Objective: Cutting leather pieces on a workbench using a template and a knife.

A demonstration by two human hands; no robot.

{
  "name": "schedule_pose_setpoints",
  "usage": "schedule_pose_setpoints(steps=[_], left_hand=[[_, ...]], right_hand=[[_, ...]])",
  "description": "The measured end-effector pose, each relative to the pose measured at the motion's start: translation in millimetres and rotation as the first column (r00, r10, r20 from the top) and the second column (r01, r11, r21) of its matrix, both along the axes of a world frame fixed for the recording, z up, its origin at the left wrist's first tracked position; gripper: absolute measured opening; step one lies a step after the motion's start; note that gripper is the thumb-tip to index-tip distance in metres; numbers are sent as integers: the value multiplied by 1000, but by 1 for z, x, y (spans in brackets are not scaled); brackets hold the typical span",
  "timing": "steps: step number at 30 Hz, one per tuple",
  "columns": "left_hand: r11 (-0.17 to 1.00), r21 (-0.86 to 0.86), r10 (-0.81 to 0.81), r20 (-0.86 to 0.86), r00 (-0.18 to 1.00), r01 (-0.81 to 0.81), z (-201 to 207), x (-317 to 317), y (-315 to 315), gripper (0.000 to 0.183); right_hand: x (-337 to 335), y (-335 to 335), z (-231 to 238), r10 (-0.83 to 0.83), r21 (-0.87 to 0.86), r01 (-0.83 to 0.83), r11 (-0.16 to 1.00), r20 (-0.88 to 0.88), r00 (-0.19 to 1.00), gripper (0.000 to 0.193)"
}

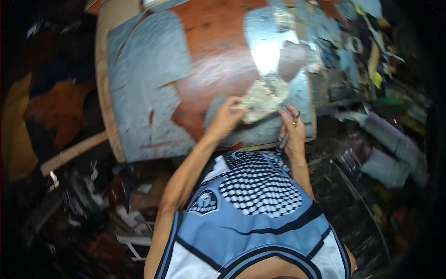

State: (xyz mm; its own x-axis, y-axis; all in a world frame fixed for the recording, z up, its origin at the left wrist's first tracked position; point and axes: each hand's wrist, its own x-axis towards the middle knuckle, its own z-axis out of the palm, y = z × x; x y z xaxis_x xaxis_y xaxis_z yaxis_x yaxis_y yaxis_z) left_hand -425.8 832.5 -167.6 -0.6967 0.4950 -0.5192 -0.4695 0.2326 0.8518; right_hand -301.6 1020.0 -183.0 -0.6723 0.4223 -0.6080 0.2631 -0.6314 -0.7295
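Head view shows us work that we judge to be under way and unfinished: the pale piece (263, 97) is in the fingers, not laid aside. We cannot tell whether its edges have been worked; what seems left is whatever handling it needs before being put down.

Our left hand (227, 114) pinches its left end between thumb and fingers. Our right hand (293, 132), near its right end, has fingers closed round a slim dark tool (282, 143), too blurred for us to identify, and apparently off the piece.

The pale piece is above the table (104, 93), toward its near right corner. It looks cream, irregular and rough-edged, with a crumpled, darker-speckled far end. Beyond it, a reddish-brown sheet (218, 37) stretches from the far edge toward the near edge, and a small brownish scrap (291, 58) lies near the right edge.
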Motion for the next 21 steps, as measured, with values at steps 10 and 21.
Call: schedule_pose_setpoints(steps=[10, 21], left_hand=[[718, -627, -504, -768, 394, -303, -2, -32, -82, 29], [862, -506, -398, -631, 666, 34, -17, 0, -59, 36]], right_hand=[[-15, 20, -11, -29, 74, 31, 997, -31, 999, 49], [-25, 23, -8, 50, 475, -76, 877, 68, 996, 40]])
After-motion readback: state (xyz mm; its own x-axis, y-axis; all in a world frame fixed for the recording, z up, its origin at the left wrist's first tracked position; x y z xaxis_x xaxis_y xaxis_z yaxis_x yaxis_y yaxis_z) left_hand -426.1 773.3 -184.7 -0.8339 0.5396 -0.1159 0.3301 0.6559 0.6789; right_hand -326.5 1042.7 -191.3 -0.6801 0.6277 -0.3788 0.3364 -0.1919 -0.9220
